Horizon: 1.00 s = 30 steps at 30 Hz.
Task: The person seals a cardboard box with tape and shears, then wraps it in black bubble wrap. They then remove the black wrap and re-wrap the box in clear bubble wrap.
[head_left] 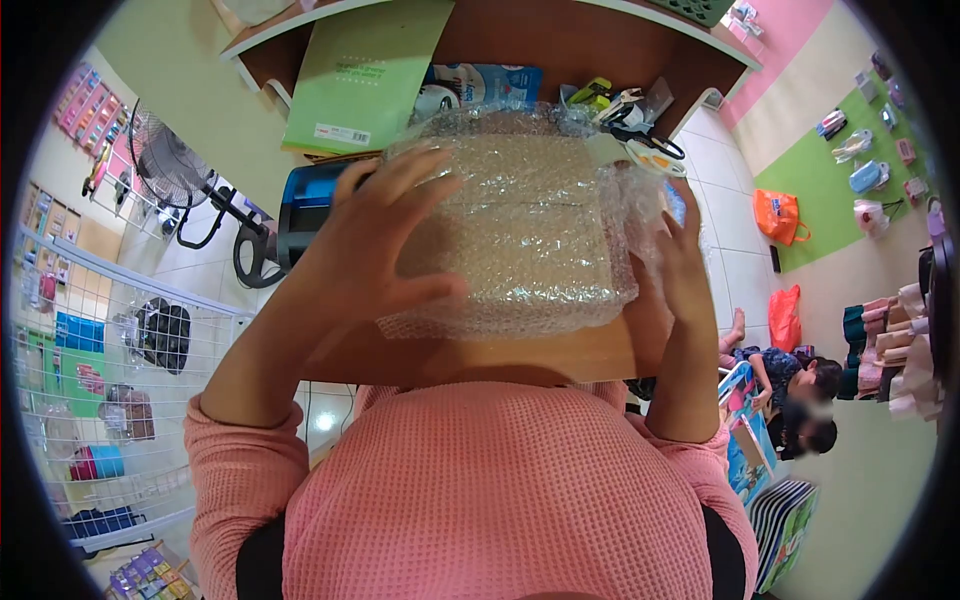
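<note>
A flat box-shaped package (520, 215) wrapped in clear bubble wrap lies on the brown desk (480, 355) in front of me; brownish cardboard seems to show through. My left hand (400, 230) is over the package's left side, fingers and thumb spread apart. At the right end, my right hand (682, 265) rests against a loose flap of bubble wrap (640, 215), its visible fingers stretched out and apart. Part of that hand's grip is hidden by the wrap. Black-handled scissors (660, 145) and a white-and-orange tape roll or handle (655, 158) lie just beyond.
A green folder (365, 75) leans behind the package. A blue-and-black object (305, 210) stands by my left hand. To the left are a fan (165, 160) and a wire rack (110, 390). Orange bags (778, 215) and two seated people (795, 385) are on the right.
</note>
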Tool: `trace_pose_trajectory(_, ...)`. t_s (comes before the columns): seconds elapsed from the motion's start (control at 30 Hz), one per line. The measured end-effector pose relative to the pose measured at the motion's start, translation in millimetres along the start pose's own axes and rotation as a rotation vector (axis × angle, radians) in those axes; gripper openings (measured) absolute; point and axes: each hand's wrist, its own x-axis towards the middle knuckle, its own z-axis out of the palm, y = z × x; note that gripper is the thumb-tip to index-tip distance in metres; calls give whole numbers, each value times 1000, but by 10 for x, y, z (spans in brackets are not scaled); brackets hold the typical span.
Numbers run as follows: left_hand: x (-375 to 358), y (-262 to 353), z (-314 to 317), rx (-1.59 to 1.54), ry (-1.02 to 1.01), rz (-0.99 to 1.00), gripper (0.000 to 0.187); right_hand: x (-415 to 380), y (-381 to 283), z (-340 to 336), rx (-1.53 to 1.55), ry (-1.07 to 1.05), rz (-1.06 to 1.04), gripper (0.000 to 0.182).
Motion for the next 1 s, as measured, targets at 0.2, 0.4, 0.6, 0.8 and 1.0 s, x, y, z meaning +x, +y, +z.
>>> trace_pose_trajectory(0.2, 482, -279, 509, -31, 7, 34, 94, -34, -291, 423, -404, -621, -292, 79)
trace_pose_trajectory(0.4, 726, -533, 422, -6, -93, -74, 96, -43, -379, 371, -442, -671, -272, 110)
trace_pose_trajectory(0.6, 869, -658, 488, -63, -140, -117, 115, -84, -315, 374, -467, -607, -275, 113)
trace_pose_trajectory(0.8, 901, -650, 415, -121, -196, -185, 113, -128, -265, 370, -441, -565, -253, 116)
trace_pose_trajectory(1.0, 966, -634, 388, -93, -278, -217, 117, -71, -194, 287, -346, -638, -271, 123)
